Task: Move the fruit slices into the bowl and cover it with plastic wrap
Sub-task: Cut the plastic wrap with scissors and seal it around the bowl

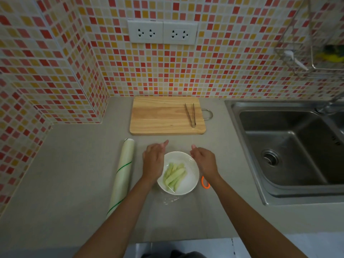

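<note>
Head view: slices (174,174) lie in the bowl (188,185). Left hand (153,162) and right hand (204,162) seem to pinch the wrap (170,199), probably stretching it across the rim.

The desk (74,174) was plain grey-beige. The wall tiles (223,62) formed a mosaic of red, pink, orange, yellow and cream squares, and the sockets (162,32) set in them were white. The cutting board (163,116), at twelve o'clock from the bowl (188,185), was pale wood with darker grain bands. The bowl was white; the fruit slices (174,175) in it were pale green. The roll of wrap (122,175), at nine o'clock, was whitish with thin green stripes. A ring (204,182) at three o'clock was bright orange. The sink (288,146) was dull steel grey.
</note>
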Available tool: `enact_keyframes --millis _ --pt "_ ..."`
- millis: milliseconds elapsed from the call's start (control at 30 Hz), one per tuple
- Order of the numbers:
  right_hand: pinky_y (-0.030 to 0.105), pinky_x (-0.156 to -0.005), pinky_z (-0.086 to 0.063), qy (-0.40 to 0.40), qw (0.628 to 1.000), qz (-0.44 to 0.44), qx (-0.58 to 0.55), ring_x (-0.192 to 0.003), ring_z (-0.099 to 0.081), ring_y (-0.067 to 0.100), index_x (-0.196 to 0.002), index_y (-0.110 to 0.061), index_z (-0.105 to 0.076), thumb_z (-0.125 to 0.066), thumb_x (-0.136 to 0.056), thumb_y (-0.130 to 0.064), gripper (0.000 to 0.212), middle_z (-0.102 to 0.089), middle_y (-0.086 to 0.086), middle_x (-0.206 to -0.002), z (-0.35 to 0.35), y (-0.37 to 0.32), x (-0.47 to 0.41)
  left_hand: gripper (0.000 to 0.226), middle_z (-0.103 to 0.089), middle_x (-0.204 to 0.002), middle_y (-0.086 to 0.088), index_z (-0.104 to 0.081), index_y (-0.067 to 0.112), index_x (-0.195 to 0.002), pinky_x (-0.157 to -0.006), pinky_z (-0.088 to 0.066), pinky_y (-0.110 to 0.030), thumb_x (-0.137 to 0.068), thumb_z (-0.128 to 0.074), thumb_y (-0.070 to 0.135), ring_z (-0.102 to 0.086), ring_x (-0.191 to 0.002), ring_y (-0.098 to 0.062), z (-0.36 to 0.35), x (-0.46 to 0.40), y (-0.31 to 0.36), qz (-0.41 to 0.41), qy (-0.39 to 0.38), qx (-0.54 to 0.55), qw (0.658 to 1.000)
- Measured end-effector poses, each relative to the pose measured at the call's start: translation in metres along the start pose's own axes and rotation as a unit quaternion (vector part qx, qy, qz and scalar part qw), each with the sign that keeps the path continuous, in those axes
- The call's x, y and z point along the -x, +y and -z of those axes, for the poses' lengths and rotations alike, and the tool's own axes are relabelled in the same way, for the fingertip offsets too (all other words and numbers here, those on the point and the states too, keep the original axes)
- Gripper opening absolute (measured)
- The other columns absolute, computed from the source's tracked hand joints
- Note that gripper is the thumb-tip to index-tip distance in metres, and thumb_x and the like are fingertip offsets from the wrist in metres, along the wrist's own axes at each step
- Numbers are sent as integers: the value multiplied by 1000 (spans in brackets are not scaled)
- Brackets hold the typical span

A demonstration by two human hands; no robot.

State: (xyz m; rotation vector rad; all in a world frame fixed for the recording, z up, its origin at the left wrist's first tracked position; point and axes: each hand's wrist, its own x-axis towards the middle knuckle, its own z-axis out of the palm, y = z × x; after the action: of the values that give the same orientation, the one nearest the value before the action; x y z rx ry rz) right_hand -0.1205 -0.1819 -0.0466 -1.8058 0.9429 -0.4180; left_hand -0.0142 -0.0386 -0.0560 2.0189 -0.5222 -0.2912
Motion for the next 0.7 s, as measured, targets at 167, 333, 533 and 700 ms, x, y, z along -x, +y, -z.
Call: enact_keyframes --millis 167,333,533,700 --pt "22 -84 -48 -81 994 -19 -71 -96 -66 14 -105 -7 -72 -50 -97 -28 31 -72 2 -98 -11 -7 1 52 -71 -104 -6 -67 14 -104 -82 -46 -33 -101 -25 44 -64 -99 -21 0 11 -2 93 152 44 983" --pt "31 -79 -50 -114 989 -43 -83 -83 -62 17 -96 -1 -72 -45 -99 -18 32 -71 14 -90 -18 0 8 61 -66 -99 -10 -63 12 -93 -77 -36 -30 -99 -18 53 -61 -100 -31 -7 30 -14 198 47 -16 979" --pt "28 -67 -42 -100 992 -39 -71 -71 -54 16 -78 -3 -66 -45 -99 -19 34 -58 8 -72 -16 -3 12 70 -59 -69 -5 -53 14 -58 -66 -38 -33 -95 -18 63 -56 -73 -27 -5 24 -15 237 36 -25 971" --pt "29 -66 -36 -91 993 -30 -66 -68 -47 17 -70 -2 -56 -44 -99 -17 35 -51 10 -68 -15 -2 15 67 -57 -58 -3 -53 8 -56 -55 -37 -28 -94 -34 59 -55 -63 -23 -1 22 -17 254 53 28 965"
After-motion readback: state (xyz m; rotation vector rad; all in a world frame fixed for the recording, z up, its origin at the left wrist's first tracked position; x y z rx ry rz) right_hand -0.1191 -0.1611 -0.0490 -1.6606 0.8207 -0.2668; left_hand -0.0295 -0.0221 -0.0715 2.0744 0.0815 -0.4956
